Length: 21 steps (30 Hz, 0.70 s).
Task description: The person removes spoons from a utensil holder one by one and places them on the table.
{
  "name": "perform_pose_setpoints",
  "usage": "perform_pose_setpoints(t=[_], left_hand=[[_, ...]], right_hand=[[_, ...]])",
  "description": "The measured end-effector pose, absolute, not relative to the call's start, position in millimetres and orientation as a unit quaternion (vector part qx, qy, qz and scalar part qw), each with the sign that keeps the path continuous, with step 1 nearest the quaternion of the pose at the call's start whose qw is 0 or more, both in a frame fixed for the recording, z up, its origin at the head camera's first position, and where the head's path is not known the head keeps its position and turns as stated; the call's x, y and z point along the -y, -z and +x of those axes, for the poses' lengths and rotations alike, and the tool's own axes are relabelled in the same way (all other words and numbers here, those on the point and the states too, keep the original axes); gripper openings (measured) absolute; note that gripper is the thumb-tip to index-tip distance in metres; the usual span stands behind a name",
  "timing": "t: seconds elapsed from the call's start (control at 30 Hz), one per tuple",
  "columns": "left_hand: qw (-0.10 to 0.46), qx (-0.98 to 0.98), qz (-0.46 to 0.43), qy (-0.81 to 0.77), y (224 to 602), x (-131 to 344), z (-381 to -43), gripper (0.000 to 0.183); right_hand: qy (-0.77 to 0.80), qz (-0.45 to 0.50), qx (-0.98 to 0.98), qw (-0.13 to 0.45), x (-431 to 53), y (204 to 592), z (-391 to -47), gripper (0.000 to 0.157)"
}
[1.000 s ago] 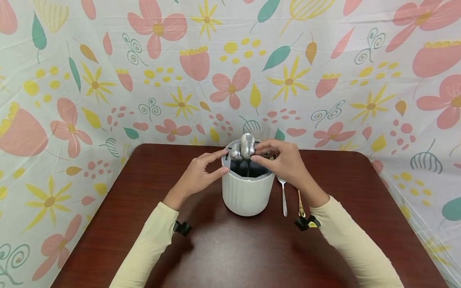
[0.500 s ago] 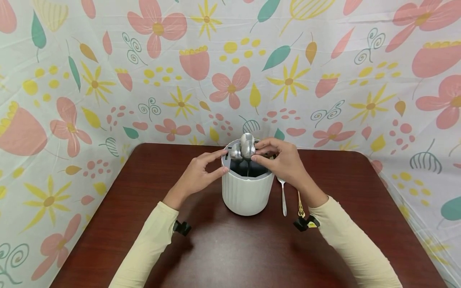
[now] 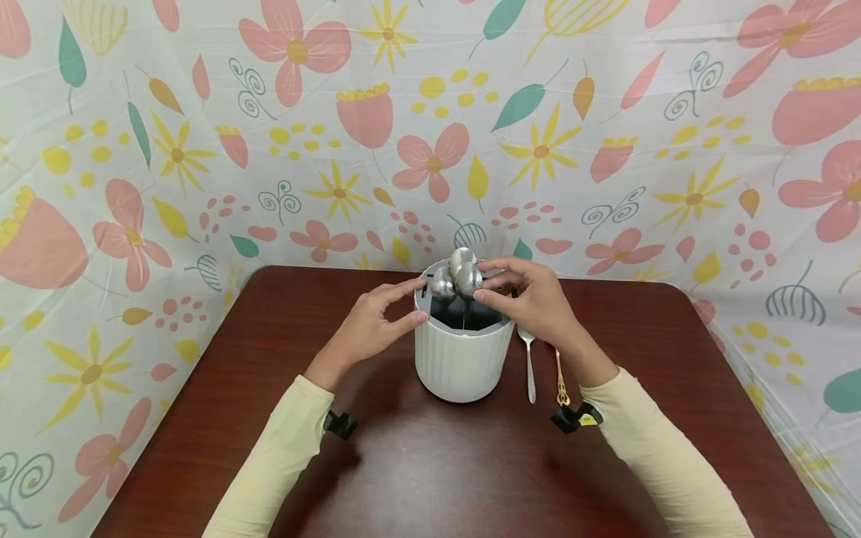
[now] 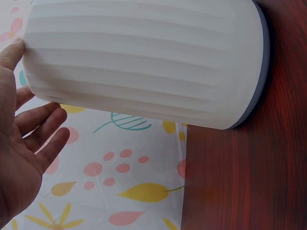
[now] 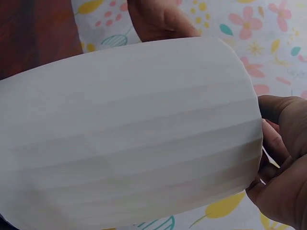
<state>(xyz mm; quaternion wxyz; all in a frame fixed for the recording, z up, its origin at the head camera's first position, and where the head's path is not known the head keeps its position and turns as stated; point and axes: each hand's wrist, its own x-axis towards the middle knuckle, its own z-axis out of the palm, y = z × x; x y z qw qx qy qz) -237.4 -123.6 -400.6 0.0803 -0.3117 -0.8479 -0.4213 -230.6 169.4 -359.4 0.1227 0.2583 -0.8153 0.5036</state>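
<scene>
1. While the head view looks down on the counter (image 3: 417, 463), I pinch a silver spoon (image 3: 468, 278) by its bowl with my right hand (image 3: 541, 302), thumb and forefinger at its edge. It stands bowl up in the mouth of the white holder (image 3: 463, 366), between a second spoon (image 3: 442, 284) on its left and my fingers; a third spoon (image 3: 463, 258) rises behind. My left hand (image 3: 363, 332) touches the holder's left rim, thumb and fingers spread. Right of the holder lie a silver utensil (image 3: 530, 370) and a gold-handled one (image 3: 561, 385).
2. From my left wrist, my thumb meets the rim of the ribbed wall and the fingers reach out, parted.
3. From my right wrist, my fingers bend behind the rim; their tips are hidden.
</scene>
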Motion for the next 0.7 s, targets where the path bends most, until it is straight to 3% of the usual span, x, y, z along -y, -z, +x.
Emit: perform_pose_setpoints(t=[0.5, 0.7], left_hand=[[0.082, 0.849, -0.309, 0.42, 401.7, 123.4, -238.3, 0.056], [0.082, 0.849, -0.31, 0.42, 401.4, 123.6, -237.9, 0.056]], right_hand=[[-0.551, 0.219, 0.8, 0.088, -174.8, 353.9, -230.9, 0.017], [-0.555, 0.213, 0.801, 0.074, -177.0, 350.3, -231.3, 0.018]])
